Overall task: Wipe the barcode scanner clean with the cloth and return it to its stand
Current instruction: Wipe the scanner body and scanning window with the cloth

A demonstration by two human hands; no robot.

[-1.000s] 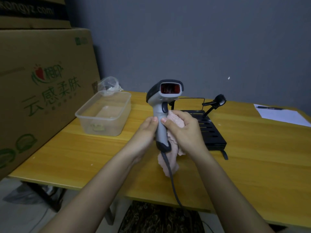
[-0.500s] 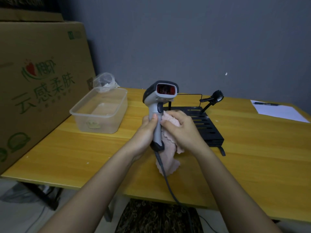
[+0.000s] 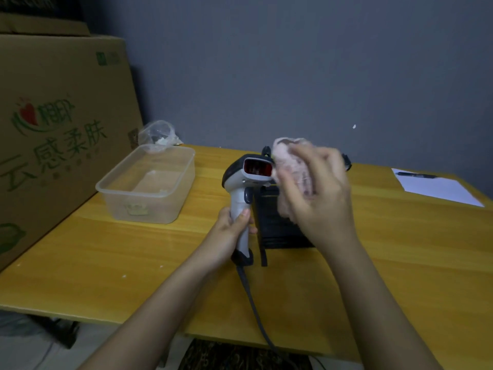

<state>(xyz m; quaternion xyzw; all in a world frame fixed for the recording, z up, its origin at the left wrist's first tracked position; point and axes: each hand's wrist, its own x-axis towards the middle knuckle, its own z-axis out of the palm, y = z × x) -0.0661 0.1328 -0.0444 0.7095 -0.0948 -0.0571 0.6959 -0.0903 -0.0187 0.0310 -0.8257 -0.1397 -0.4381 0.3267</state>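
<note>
A grey and white barcode scanner (image 3: 246, 177) with a red window stands upright above the wooden table (image 3: 400, 263). My left hand (image 3: 232, 233) grips its handle low down. Its dark cable (image 3: 253, 305) trails off the table's front edge. My right hand (image 3: 317, 190) holds a bunched pink cloth (image 3: 290, 166) against the right side of the scanner's head; the hand and cloth are blurred. The black stand (image 3: 277, 225) lies on the table behind the scanner, largely hidden by my right hand.
A clear plastic tub (image 3: 149, 182) sits at the left, a crumpled plastic bag (image 3: 157, 134) behind it. A big cardboard box (image 3: 53, 134) lines the left edge. A white sheet (image 3: 437, 188) with a pen (image 3: 416, 175) lies far right.
My right hand has lifted the cloth from the scanner's handle up to its head. My left hand has slid lower on the handle. The view has shifted closer.
</note>
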